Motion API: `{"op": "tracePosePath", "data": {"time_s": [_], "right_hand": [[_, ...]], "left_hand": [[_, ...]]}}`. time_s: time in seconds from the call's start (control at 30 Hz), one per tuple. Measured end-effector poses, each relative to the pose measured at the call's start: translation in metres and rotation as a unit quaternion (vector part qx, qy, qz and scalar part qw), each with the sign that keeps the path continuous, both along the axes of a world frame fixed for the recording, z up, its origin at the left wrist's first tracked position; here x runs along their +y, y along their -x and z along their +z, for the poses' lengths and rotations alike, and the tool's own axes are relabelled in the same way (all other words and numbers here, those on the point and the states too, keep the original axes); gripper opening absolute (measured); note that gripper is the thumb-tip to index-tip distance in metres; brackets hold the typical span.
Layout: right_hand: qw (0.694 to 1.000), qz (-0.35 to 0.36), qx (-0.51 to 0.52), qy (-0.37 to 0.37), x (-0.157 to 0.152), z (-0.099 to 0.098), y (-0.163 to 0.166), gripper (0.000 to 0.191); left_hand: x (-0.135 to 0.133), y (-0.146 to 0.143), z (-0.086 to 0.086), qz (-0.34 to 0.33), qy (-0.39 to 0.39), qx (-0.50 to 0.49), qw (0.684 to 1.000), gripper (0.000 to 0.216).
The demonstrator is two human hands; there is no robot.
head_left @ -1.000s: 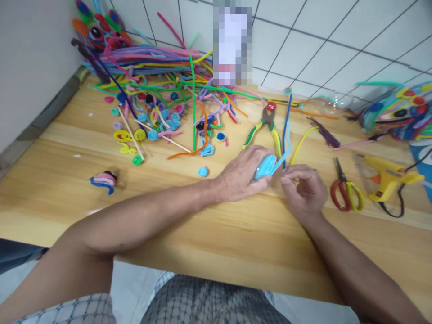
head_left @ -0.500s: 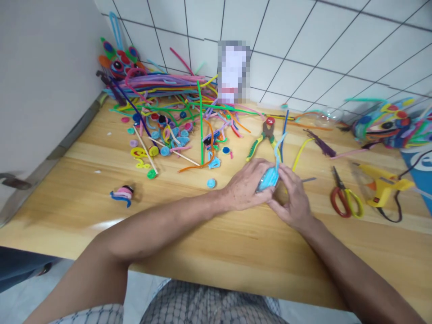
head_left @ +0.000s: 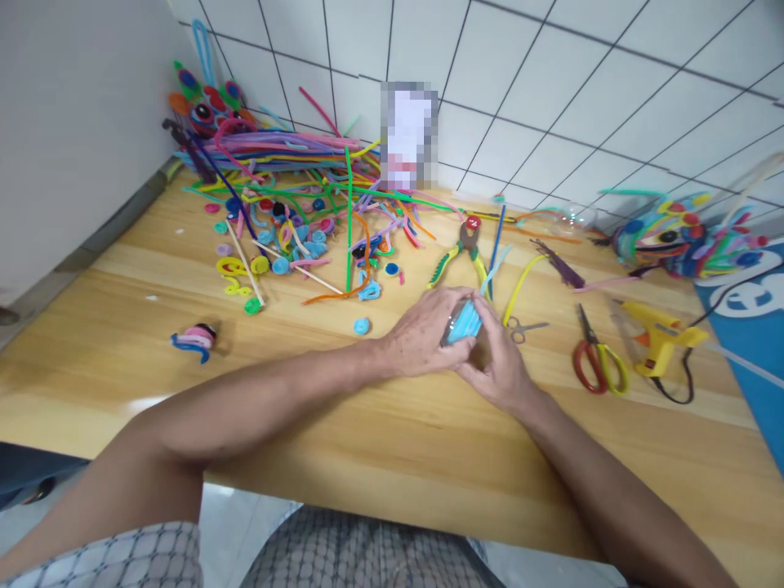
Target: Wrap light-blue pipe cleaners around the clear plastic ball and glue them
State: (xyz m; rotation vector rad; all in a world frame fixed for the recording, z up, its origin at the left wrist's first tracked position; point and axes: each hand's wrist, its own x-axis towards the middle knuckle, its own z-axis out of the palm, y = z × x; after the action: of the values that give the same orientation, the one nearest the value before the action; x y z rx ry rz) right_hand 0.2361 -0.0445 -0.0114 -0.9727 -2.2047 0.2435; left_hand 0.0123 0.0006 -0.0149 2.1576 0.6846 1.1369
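So the person has both hands bunched together over the wooden table [head_left: 367, 425], and what they're clamped on is a light-blue fuzzy pipe-cleaner coil [head_left: 462, 324] sitting right in the middle of the grip. The left hand [head_left: 422, 331] is closed round it from the left with the fingers folded over the top. The right hand [head_left: 496, 367] is pressed in from the right and underneath, fingers curled shut against the same coil. The loose light-blue tail [head_left: 495, 269] sticks up and away from the far side of the grip. It reads like the winding step, wrapping that strand round the bundle, with a fair bit left to go judging by the free tail. Any further turn would call for the left hand pinching the wound part tight while the right feeds the tail round, or the thing could spring open. Just beyond the grip lie green-and-yellow-handled pliers [head_left: 459, 253] and a bent yellow pipe cleaner [head_left: 520, 282]. Small grey metal scissors [head_left: 525, 328] sit just to its right, with red-and-yellow scissors [head_left: 597, 363] and a yellow glue gun [head_left: 655, 339] further right. Most of the coil is buried under fingers, so its shape and how many turns it has are hard to call. It's also not clear whether it touches the table, and the right thumb is hidden.
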Motion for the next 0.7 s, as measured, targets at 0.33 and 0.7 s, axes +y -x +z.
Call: {"op": "tracePosePath", "data": {"time_s": [0.33, 0.7], "right_hand": [[0.998, 0.034, 0.054, 0.01, 0.004, -0.004, 0.002, 0.095], [0.909, -0.135, 0.344, 0.193, 0.01, 0.01, 0.012, 0.044]], "left_hand": [[0.002, 0.004, 0.0, 0.027, -0.108, -0.006, 0.994, 0.06], [-0.003, 0.012, 0.01, -0.008, -0.151, 0.056, 0.987, 0.061]]}}
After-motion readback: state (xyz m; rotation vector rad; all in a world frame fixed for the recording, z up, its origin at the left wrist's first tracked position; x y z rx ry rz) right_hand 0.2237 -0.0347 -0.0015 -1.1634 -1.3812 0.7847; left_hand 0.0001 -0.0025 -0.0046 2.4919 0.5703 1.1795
